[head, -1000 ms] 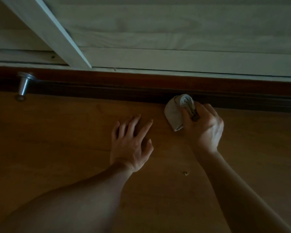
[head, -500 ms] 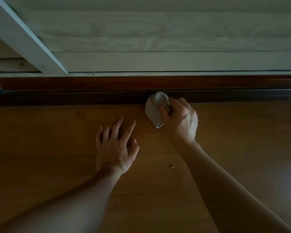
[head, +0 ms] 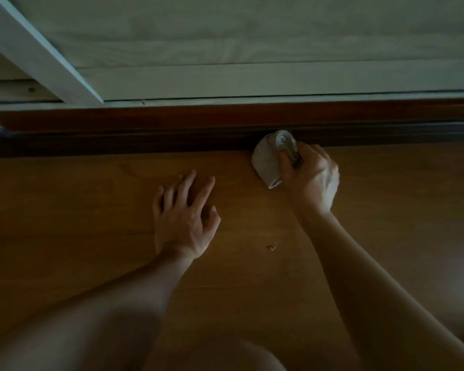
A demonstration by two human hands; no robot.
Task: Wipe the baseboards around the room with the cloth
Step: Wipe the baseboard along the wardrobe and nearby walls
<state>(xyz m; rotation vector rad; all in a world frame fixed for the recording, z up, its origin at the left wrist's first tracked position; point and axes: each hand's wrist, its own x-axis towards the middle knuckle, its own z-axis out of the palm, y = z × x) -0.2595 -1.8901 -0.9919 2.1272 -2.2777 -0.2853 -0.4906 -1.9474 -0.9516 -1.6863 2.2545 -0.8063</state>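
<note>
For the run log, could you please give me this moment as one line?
right hand grips rolled cloth | cloth against dark baseboard | left hand spread open on wooden floor

Bare left hand [head: 184,223] and right hand [head: 312,180]; 2 bare forearms.

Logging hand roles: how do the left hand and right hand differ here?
The left hand lies open on the floor, fingers spread, holding nothing; the right hand grips a rolled cloth. The left hand sits back from the baseboard; the right hand presses the cloth against it. Both are bare.
</note>
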